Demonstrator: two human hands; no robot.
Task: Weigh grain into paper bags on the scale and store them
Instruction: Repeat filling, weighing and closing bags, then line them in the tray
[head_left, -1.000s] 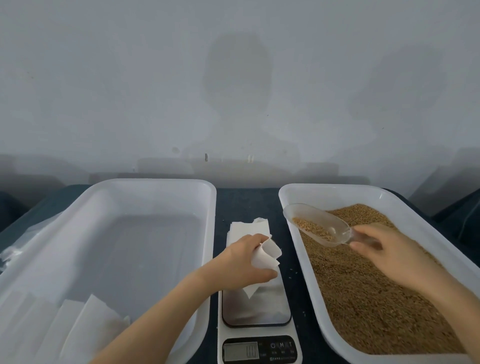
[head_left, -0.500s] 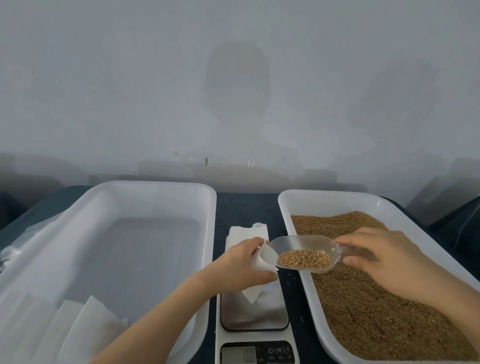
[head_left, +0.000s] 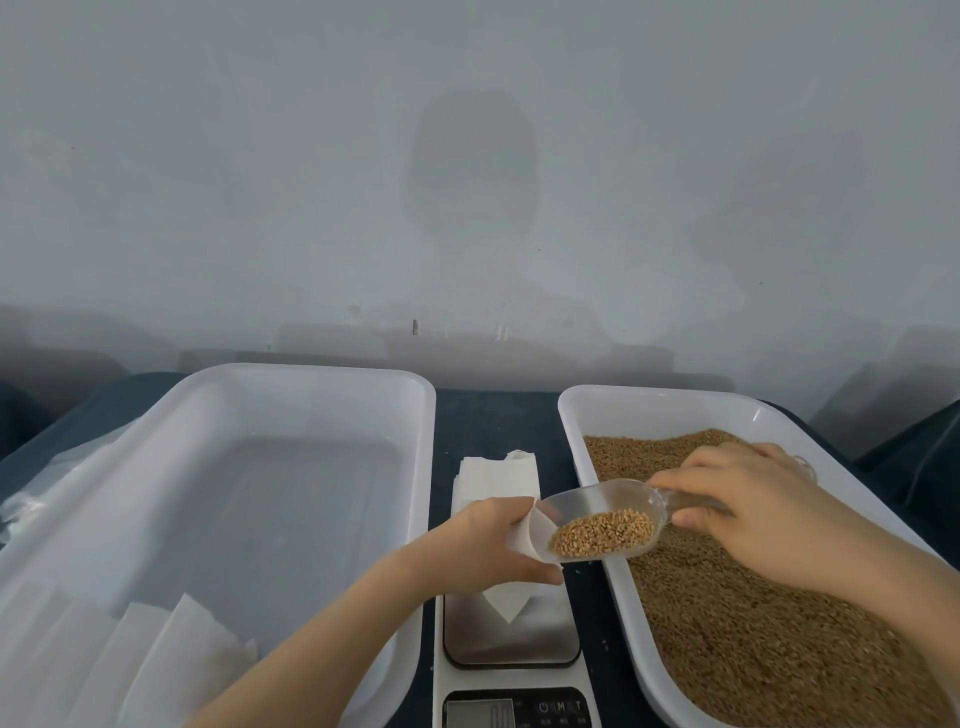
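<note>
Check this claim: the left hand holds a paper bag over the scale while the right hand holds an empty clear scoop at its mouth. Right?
Not quite: the head view shows the clear scoop loaded with grain, not empty. Left hand, paper bag, scale and right hand are as stated.

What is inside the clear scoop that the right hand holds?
A small heap of grain lies in the scoop, near its mouth at the paper bag. The right hand covers most of its handle. Whether grain is already in the bag cannot be seen.
</note>
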